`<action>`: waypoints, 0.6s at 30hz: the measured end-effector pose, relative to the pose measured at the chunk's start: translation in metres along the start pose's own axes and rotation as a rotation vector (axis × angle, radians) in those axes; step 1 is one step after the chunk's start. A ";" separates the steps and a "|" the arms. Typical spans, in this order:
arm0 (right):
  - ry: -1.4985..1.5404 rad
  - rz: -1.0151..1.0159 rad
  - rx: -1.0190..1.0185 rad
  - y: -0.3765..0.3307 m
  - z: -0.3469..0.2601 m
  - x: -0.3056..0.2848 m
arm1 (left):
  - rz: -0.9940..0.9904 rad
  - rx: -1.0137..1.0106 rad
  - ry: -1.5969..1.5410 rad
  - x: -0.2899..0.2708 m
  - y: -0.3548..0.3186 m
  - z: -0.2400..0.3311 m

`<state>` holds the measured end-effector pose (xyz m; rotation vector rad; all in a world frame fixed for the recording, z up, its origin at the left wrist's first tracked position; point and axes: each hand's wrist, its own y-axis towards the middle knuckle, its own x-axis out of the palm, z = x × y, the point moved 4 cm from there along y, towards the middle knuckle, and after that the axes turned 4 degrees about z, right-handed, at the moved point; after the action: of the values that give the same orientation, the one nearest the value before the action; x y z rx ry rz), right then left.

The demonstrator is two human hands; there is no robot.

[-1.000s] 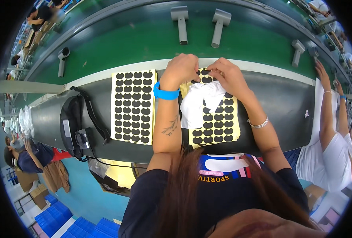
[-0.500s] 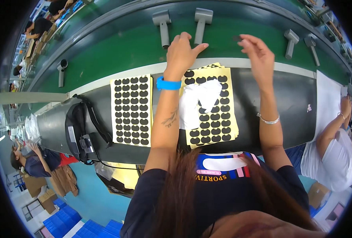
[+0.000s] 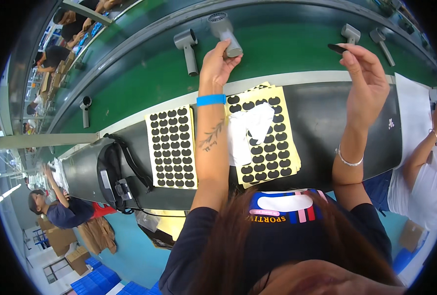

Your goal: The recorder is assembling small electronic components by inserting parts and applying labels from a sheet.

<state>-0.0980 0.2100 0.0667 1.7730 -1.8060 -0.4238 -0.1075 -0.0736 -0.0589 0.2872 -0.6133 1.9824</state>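
Note:
My left hand (image 3: 216, 66), with a blue band at its wrist, grips the handle end of a grey hair dryer (image 3: 226, 35) above the green belt. Its round, finned end faces up and away. Pinched between thumb and fingers of my right hand (image 3: 368, 81) is a small black sticker (image 3: 336, 48), held up at the right. Below my hands lies a stack of yellow-backed sticker sheets (image 3: 280, 158) with rows of black stickers. Gaps show at its upper part, and a crumpled white cloth (image 3: 258, 123) rests on it. Another sticker sheet stack (image 3: 171, 147) is left of my forearm.
More grey dryers stand or lie on the green belt (image 3: 144, 81): one beside my left hand (image 3: 189, 51), one far left (image 3: 85, 112), two at right (image 3: 351, 33). A black bag with a strap (image 3: 111, 172) sits on the dark table. A co-worker (image 3: 417, 182) is at right.
My left hand has closed on a hair dryer and tilted it up off the belt. My right hand has moved right with the sticker. The whole view has shifted slightly.

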 end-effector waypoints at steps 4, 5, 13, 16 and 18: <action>0.047 -0.171 -0.007 -0.006 -0.007 0.022 | -0.064 0.070 -0.207 0.023 -0.031 0.015; -0.002 -0.218 -0.020 -0.007 -0.007 0.025 | -0.120 0.107 -0.260 0.028 -0.037 0.020; 0.061 -0.282 0.027 -0.010 -0.025 0.069 | -0.253 0.111 -0.479 0.056 -0.085 0.051; 0.118 -0.300 0.105 -0.018 -0.024 0.080 | -0.280 0.027 -0.564 0.061 -0.097 0.050; 0.122 -0.368 0.079 -0.023 -0.019 0.082 | -0.244 -0.013 -0.511 0.063 -0.105 0.044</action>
<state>-0.0654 0.1308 0.0824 2.1450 -1.4322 -0.3800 -0.0475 -0.0104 0.0376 0.8362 -0.8660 1.6701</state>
